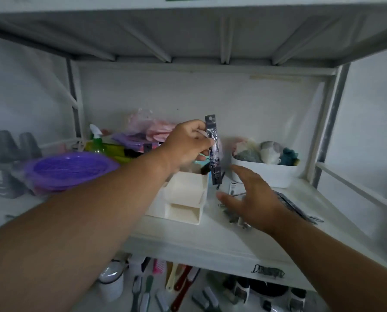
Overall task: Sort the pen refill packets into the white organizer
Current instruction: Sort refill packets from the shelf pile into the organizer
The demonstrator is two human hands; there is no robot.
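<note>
A dark refill packet (214, 152) stands nearly upright in the pinch of the left hand (189, 144), its lower end hanging just above the back of the white organizer (183, 197), a hold that looks meant to let it slide end-first into a compartment. The organizer sits mid-shelf, its stepped compartments facing the person and showing pale and bare from this angle. To its right, the right hand (253, 199) hovers with fingers spread and relaxed, holding nothing, over a loose pile of packets (293, 206) lying flat on the shelf (210, 235), seemingly poised to take the next one. Most of the sorting appears to lie ahead. Behind the pile stands a white bin (266, 173) heaped with soft grey and teal items; left of the organizer are a purple basket (68, 170), a green spray bottle (96, 143) and pink bagged goods (152, 129). Brushes and combs crowd the lower shelf (176, 287).
</note>
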